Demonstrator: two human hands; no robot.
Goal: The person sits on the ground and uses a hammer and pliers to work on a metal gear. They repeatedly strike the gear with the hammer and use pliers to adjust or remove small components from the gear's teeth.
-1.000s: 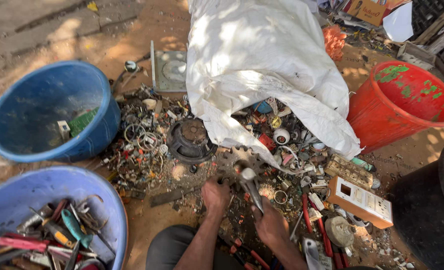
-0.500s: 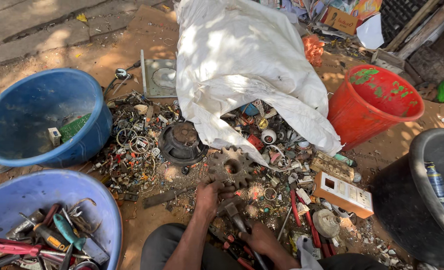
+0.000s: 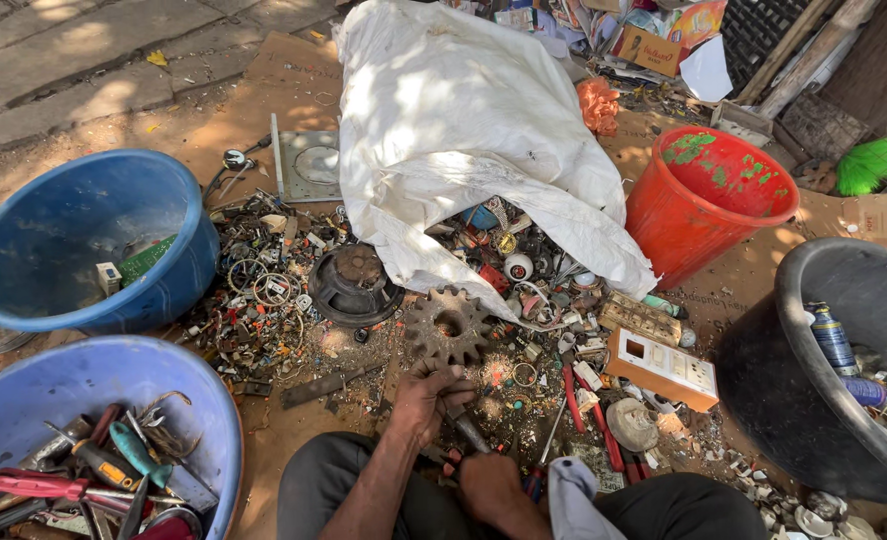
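The left hand (image 3: 426, 398) is resting with fingers curled over the lower edge of a rusty toothed metal gear (image 3: 448, 325), which is lying flat on the scrap-strewn ground. The right hand (image 3: 488, 484) is gripping a grey-handled tool (image 3: 467, 429), fist closed, just below the gear.

The sack (image 3: 464, 130) is white. The bucket (image 3: 709, 200) is red with green blotches inside. Two tubs (image 3: 84, 235) are blue, a third (image 3: 814, 400) black. The gear (image 3: 448, 325) is rusty brown. A switch box (image 3: 664, 368) is white with orange edges.
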